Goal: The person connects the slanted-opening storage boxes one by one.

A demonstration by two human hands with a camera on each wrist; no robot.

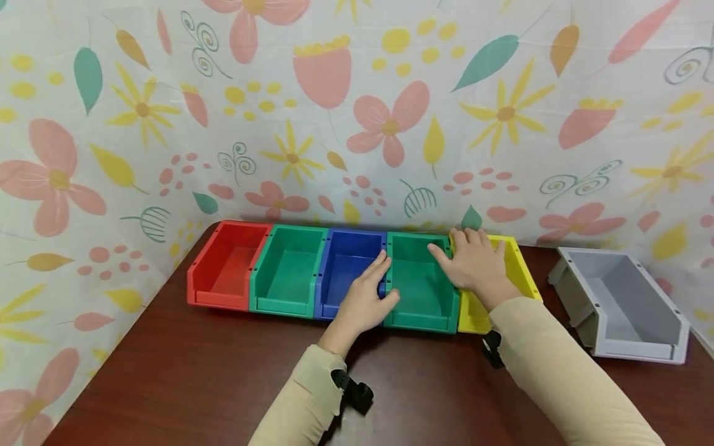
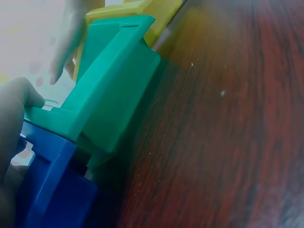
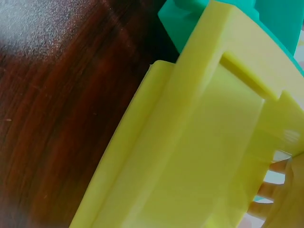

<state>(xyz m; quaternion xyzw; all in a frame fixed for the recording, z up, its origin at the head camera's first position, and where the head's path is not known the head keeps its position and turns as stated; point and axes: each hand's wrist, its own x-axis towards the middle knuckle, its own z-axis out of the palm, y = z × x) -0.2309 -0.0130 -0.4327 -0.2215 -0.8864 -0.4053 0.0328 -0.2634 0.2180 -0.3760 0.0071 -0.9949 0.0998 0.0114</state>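
A red bin (image 1: pixel 234 266), a green bin (image 1: pixel 290 266), a blue bin (image 1: pixel 348 257), a second green bin (image 1: pixel 421 282) and a yellow bin (image 1: pixel 515 266) stand side by side in a row. My left hand (image 1: pixel 365 300) lies over the seam between the blue and second green bins. Its fingers reach out nearly straight along the walls, and the thumb points over the green side. Over the yellow bin's left side is my right hand (image 1: pixel 476 263), fingers spread towards the back rim and thumb reaching over the green bin. The left wrist view shows the left thumb (image 2: pixel 28 90) at the green rim.
Right of the row, a grey bin (image 1: pixel 636 303) stands apart at an angle on the dark wooden table (image 1: pixel 184 371). A flower-patterned cloth (image 1: pixel 390 56) hangs right behind the bins. Black straps with small devices (image 1: pixel 357 393) sit at the wrists.
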